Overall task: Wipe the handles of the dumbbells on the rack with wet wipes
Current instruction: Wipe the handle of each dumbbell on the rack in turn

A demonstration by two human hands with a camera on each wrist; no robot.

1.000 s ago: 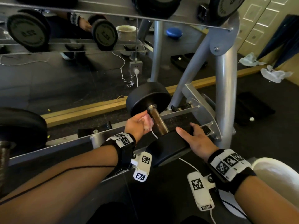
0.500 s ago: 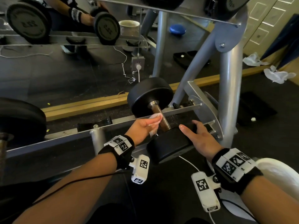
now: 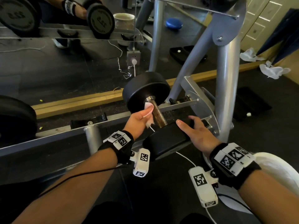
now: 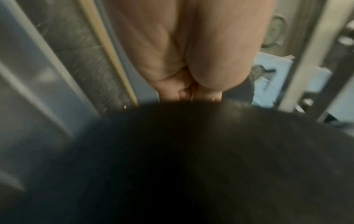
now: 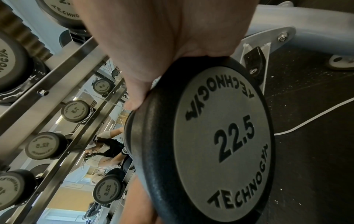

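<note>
A black 22.5 dumbbell (image 3: pixel 145 91) lies across the lowest rails of the grey rack (image 3: pixel 224 88), its brown metal handle (image 3: pixel 159 116) pointing toward me. My left hand (image 3: pixel 140 118) pinches a white wet wipe (image 3: pixel 149 107) against the handle's left side, close to the far head. My right hand (image 3: pixel 194 131) rests with straight fingers on top of the near head (image 3: pixel 165 139). In the right wrist view the palm (image 5: pixel 172 45) lies on the rim of the near head (image 5: pixel 220 142), whose grey plate reads 22.5. The left wrist view is blurred and mostly dark.
Another black dumbbell head (image 3: pixel 14 118) sits on the same rail at the far left. A mirror behind the rack reflects dumbbells (image 3: pixel 100 20). Crumpled white wipes (image 3: pixel 273 70) lie on the floor at the right. A white bin rim (image 3: pixel 278 173) stands by my right wrist.
My left hand has slid the wipe up the handle from near its middle toward the far head. The right hand has stayed on the near head.
</note>
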